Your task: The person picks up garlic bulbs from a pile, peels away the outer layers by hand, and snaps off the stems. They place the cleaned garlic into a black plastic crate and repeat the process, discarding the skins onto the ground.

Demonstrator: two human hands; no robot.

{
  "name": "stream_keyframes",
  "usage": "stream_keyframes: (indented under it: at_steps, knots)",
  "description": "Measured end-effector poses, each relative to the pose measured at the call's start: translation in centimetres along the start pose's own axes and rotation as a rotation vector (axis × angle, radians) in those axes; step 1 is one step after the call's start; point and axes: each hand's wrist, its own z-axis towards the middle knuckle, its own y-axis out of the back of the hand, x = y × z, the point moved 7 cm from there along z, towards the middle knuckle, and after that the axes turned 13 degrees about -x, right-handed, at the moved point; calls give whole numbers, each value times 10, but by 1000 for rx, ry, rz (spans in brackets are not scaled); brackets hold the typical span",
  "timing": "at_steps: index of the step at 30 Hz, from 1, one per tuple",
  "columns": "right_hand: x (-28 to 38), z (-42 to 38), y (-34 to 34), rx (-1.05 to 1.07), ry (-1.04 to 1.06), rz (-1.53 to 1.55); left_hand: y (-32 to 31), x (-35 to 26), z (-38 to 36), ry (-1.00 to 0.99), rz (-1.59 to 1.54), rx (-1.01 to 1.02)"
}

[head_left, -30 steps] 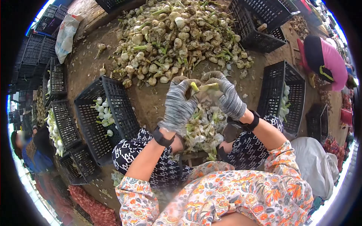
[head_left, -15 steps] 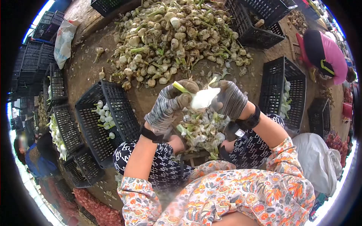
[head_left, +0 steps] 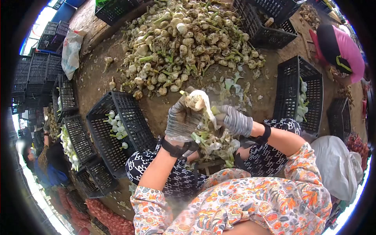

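Note:
My left hand (head_left: 181,119), in a striped grey glove, is closed around a garlic bulb (head_left: 194,102) with its root end showing and a short green stem. A strip of white garlic skin (head_left: 209,111) hangs from the bulb's right side. My right hand (head_left: 235,120), gloved alike, has its fingers pinched at the lower part of that strip. Some of its fingertips are blurred. Below both hands, a heap of peeled-off skins and leaves (head_left: 215,143) lies between my knees.
A large pile of untrimmed garlic (head_left: 188,43) lies ahead. Black crates with clean white bulbs stand left (head_left: 133,125) and right (head_left: 288,94). A white sack (head_left: 337,162) is at my right. A person in pink (head_left: 348,55) bends at far right; another person (head_left: 51,164) is at left.
The bulb has turned so its root end shows, and it has moved a little left with my left hand. My right hand has gone down, drawing skin away. Loose skins now lie beyond my hands.

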Motion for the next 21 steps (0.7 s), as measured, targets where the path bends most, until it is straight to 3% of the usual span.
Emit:
stream_keyframes:
  at_steps: [1,3,5,6,8,10,11,13,14,16,19,21]
  knots:
    - [10,-6,-1,-11,-127,48,1,1,1,7,-17,-18]
    - [31,-9,-2,94,-13,-44,1,1,3,-48,64,-40]
    - [47,-12,0,145,-43,-9,-6,2,3,-169,264,-50]
    - [51,-14,3,165,-39,9,-14,3,-2,-188,332,34]
    - [45,-14,12,214,-83,34,-15,5,0,-133,302,-41]
    - [65,-22,35,-22,645,-77,-19,5,-4,-158,321,-90]
    - [72,-25,42,-156,796,-39,-19,4,-3,-186,317,-93]
    - [46,-9,38,27,198,400,-16,2,2,-243,304,-106]
    - [35,-6,36,13,-100,612,-15,1,6,-271,327,-112]
    - [37,1,26,127,-373,1188,-11,0,5,-262,375,-142]
    - [39,12,22,384,-379,1567,-6,-1,5,-250,365,-172]
    - [34,18,31,307,-370,1450,-3,-1,5,-243,332,-186]
